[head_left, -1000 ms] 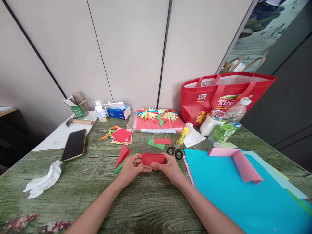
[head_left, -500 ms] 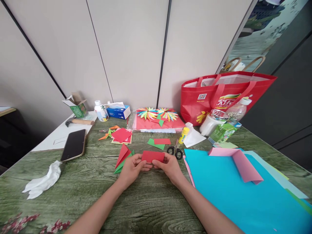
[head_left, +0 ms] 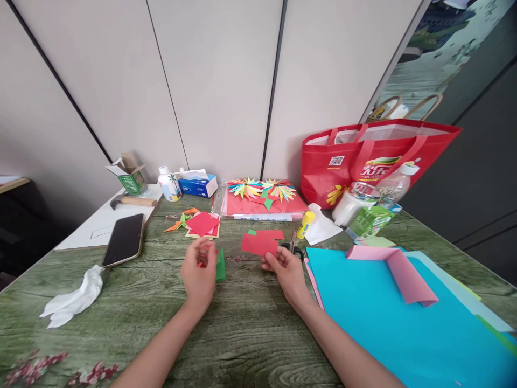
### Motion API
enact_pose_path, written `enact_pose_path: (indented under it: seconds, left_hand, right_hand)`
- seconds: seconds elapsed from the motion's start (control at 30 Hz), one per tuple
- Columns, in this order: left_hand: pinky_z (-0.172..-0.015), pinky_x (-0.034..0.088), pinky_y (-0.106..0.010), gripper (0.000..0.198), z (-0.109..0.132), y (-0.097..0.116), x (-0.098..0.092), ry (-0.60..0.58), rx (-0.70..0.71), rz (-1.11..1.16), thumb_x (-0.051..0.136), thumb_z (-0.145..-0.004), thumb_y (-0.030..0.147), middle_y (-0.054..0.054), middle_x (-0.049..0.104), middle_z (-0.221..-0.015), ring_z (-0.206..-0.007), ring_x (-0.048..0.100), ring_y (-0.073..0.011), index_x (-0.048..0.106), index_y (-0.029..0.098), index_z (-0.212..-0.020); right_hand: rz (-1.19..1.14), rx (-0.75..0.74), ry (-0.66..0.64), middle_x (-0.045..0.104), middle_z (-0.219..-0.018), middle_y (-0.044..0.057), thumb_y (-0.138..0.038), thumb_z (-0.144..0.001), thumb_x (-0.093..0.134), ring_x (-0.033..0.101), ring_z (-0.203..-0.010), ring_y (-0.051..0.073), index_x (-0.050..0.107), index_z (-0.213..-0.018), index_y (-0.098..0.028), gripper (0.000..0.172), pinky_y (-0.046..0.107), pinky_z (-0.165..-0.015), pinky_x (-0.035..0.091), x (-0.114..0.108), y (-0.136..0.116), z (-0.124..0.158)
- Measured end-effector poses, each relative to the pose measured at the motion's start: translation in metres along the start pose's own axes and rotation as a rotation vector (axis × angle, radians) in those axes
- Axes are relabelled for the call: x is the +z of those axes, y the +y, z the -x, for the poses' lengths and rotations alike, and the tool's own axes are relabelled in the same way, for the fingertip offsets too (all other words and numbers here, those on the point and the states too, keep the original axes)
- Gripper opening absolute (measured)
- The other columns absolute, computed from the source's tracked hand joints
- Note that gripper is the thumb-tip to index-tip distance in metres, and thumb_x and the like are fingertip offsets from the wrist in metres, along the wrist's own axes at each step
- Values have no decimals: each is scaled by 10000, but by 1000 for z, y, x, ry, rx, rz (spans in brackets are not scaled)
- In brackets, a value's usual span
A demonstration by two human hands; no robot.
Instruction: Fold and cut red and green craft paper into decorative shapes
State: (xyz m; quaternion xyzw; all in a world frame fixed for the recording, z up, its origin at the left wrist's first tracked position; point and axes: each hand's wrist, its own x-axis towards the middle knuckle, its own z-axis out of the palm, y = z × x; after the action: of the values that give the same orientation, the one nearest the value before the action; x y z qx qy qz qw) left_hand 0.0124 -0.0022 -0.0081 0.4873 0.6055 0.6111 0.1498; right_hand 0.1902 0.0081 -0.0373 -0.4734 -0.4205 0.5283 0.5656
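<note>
My right hand (head_left: 287,272) pinches the lower edge of a folded red paper rectangle (head_left: 258,244) and holds it up just above the green wood-grain table (head_left: 242,334). My left hand (head_left: 197,277) is off that paper. Its fingers curl over a small pile of folded pieces to the left, where a green folded piece (head_left: 220,265) and a bit of red show beside the fingers. Behind the red rectangle lie flat red and green scraps (head_left: 270,234).
Scissors (head_left: 293,247) and a glue stick (head_left: 304,224) lie right of the hands. Large blue (head_left: 383,312) and pink (head_left: 404,269) sheets cover the right side. A phone (head_left: 123,238) and crumpled tissue (head_left: 72,299) lie left. Paper stars (head_left: 260,189), coloured squares (head_left: 202,224) and a red bag (head_left: 375,156) stand behind.
My left hand let go of the red rectangle and moved left onto the folded pieces. My right hand lifted the rectangle up and slightly away.
</note>
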Motion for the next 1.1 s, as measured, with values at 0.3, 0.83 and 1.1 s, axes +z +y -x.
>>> enact_pose_path:
  seconds: [0.3, 0.83, 1.1]
  left_hand:
    - [-791, 409, -421, 439, -9, -17, 0, -32, 184, -486, 586, -680, 218, -74, 499, -952, -921, 487, -250, 423, 165, -1085]
    - [-662, 373, -349, 212, 4, 6, -5, -346, 424, -1030, 561, -770, 304, -82, 572, -862, -817, 535, -260, 540, 168, -931]
    - [-623, 425, -304, 210, 4, -5, -5, -364, 510, -1012, 456, -825, 146, -88, 643, -820, -764, 606, -230, 515, 135, -1026]
  right_hand:
    - [90, -9, 68, 595, -925, 66, -443, -670, 626, 590, -579, 139, 522, -1096, -163, 520, 279, -477, 514, -1, 8, -2]
    - [300, -109, 74, 578, -686, 36, -385, -727, 543, 483, -540, 147, 584, -801, -161, 240, 251, -472, 382, -1, 4, 0]
    - [343, -136, 29, 620, -711, 44, -437, -745, 537, 535, -623, 171, 595, -742, -160, 283, 264, -569, 406, 3, 8, -1]
